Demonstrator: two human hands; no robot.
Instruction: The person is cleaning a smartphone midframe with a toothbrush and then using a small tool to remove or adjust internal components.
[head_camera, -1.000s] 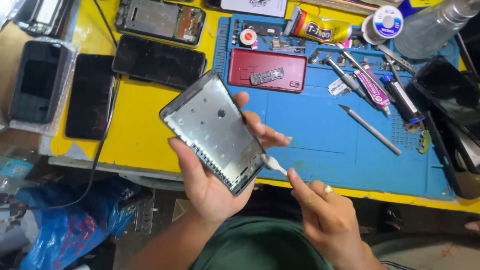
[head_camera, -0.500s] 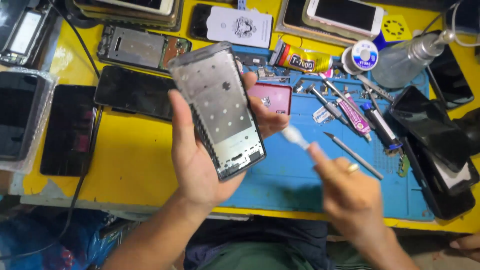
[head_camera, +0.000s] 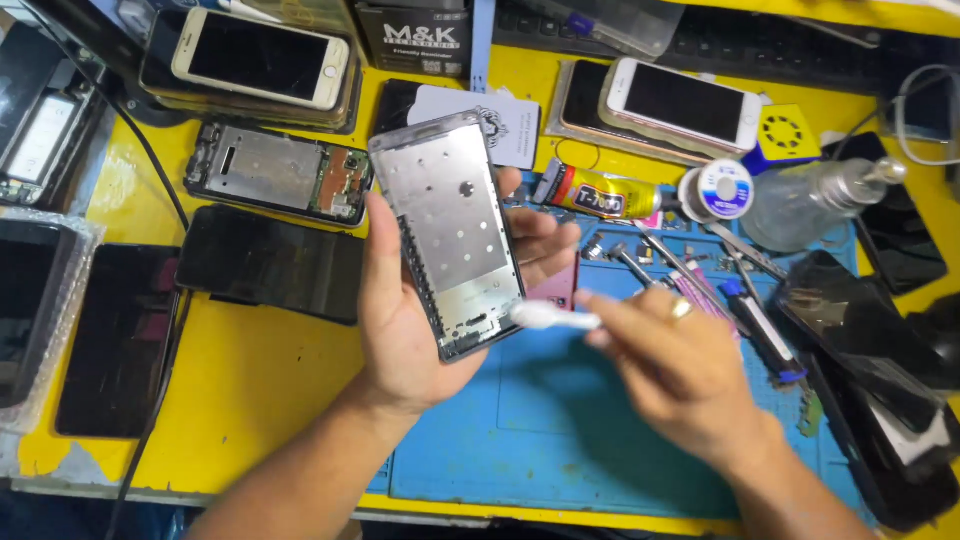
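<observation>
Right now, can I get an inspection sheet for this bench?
Surface: yellow table with blue mat.
Job's things: silver phone frame, white swab at its lower edge.
Clutter: phones, opened phone, glue tube, solder spool, clear bottle, hand tools.
Grippers: left hand holds the frame; right hand pinches the swab.
Cables: black cable at left.
Surroundings: nothing seen.

A blue work mat (head_camera: 560, 440) lies at six o'clock on the yellow bench (head_camera: 250, 390). At ten o'clock sits an opened phone (head_camera: 275, 172) with its circuit board bare, a dark screen panel (head_camera: 270, 262) just below it. A white phone (head_camera: 262, 57) lies at eleven o'clock. Toward two o'clock are a glue tube (head_camera: 597, 192), a solder spool (head_camera: 717, 190) and a clear spray bottle (head_camera: 815, 200).
</observation>
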